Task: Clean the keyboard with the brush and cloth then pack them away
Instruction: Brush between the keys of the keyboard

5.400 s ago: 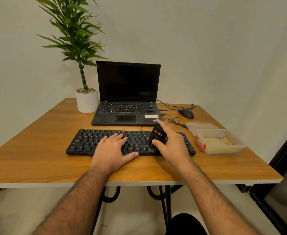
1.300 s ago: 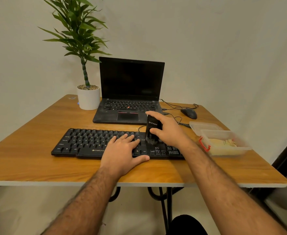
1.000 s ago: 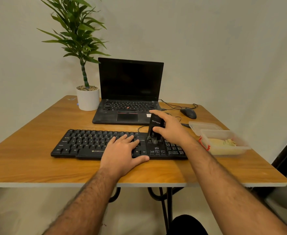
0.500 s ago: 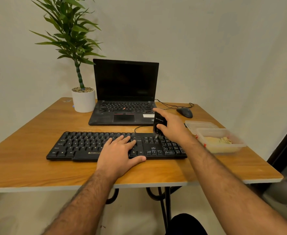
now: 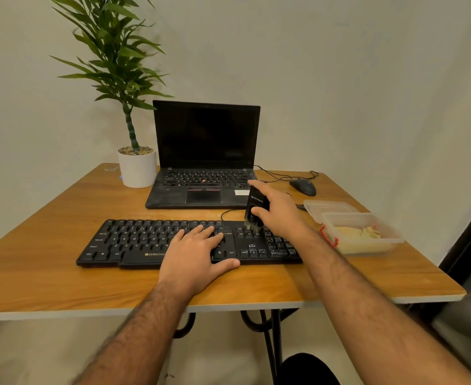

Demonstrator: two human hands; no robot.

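Observation:
A black keyboard point(image 5: 134, 243) lies across the middle of the wooden table point(image 5: 48, 279). My left hand point(image 5: 198, 257) rests flat on its right-centre keys, fingers spread, thumb over the front edge. My right hand point(image 5: 281, 215) grips a black brush point(image 5: 255, 211) upright, with the bristles down on the keys at the keyboard's upper right, near the number pad. A yellowish cloth point(image 5: 359, 234) lies inside a clear plastic box point(image 5: 393, 240) with a red latch, right of the keyboard.
A black laptop point(image 5: 203, 162) stands open behind the keyboard. A potted plant point(image 5: 137, 168) in a white pot is at the back left. A black mouse point(image 5: 302, 187) with its cable sits at the back right. The box's clear lid point(image 5: 329, 207) lies behind the box.
My right hand has carried the brush from the keyboard's middle front rows rightward and back to the upper right keys. My left hand has stayed pressed on the keyboard.

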